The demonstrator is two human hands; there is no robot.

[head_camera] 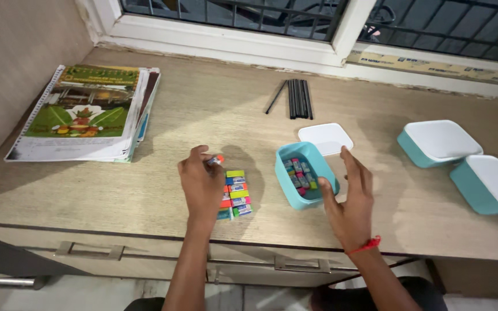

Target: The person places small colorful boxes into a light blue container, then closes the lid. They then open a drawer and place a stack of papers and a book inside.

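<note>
My left hand point(200, 183) pinches a small orange eraser point(218, 159) at its fingertips, just above two short rows of coloured erasers point(236, 194) laid side by side on the wooden desk point(203, 109). My right hand point(350, 198) has its fingers spread, thumb against the near right side of an open teal box point(324, 167) that holds several more small erasers point(298, 174). The box's white lid point(325, 138) lies flat just behind it.
A stack of spiral-bound books point(85, 115) lies at the far left. Several black pencils point(298, 98) rest near the window sill. Two closed teal boxes with white lids point(439, 141) point(488, 183) stand at the right. Drawer handles point(87, 250) run below the desk's front edge.
</note>
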